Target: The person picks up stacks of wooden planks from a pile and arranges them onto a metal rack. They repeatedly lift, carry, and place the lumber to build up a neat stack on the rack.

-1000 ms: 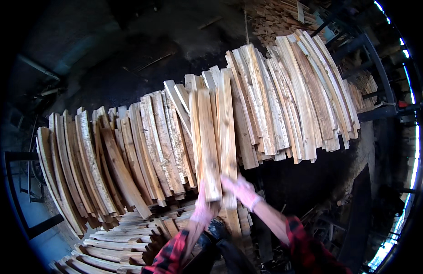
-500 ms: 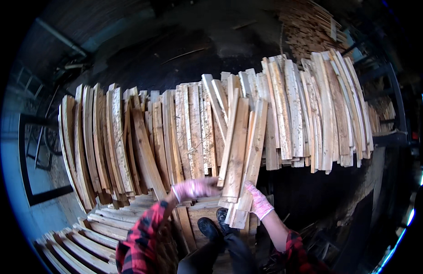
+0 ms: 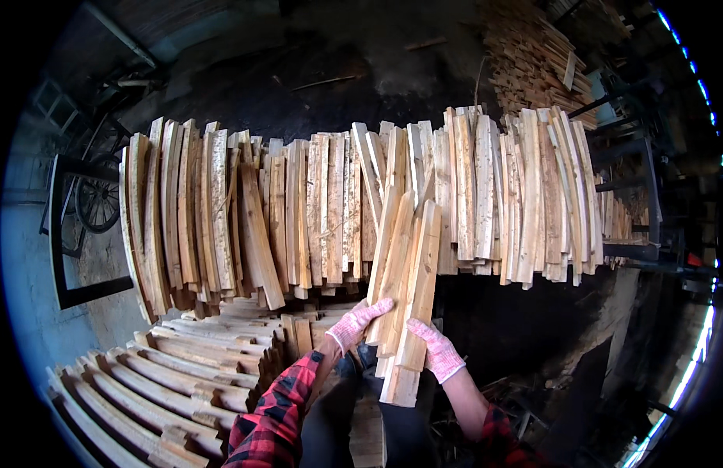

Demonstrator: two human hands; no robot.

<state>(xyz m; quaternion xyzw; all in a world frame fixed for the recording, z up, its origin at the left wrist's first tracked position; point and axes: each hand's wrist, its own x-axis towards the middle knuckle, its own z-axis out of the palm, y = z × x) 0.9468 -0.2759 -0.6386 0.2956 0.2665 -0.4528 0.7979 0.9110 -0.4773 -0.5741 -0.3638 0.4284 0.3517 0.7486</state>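
Note:
A small bundle of rough wooden boards is clasped between my two gloved hands, its near ends over my legs and its far ends at the edge of the long row of boards. My left hand, in a pink-and-white knit glove, is closed on the bundle's left side. On the right side, near the lower ends, my right hand in a matching glove presses with its thumb along the outer board. The boards' ends are uneven, one sticking out lowest. The fingers beneath are hidden.
At lower left lies a stack of boards in spaced layers. A black metal frame stands at the left, with a spoked wheel behind it. Another wood pile is at the far right. Dark floor shows beyond the row.
My left hand has gone from the boards' near ends to a grip on their left side. The held boards are now drawn closer together. The view has shifted slightly.

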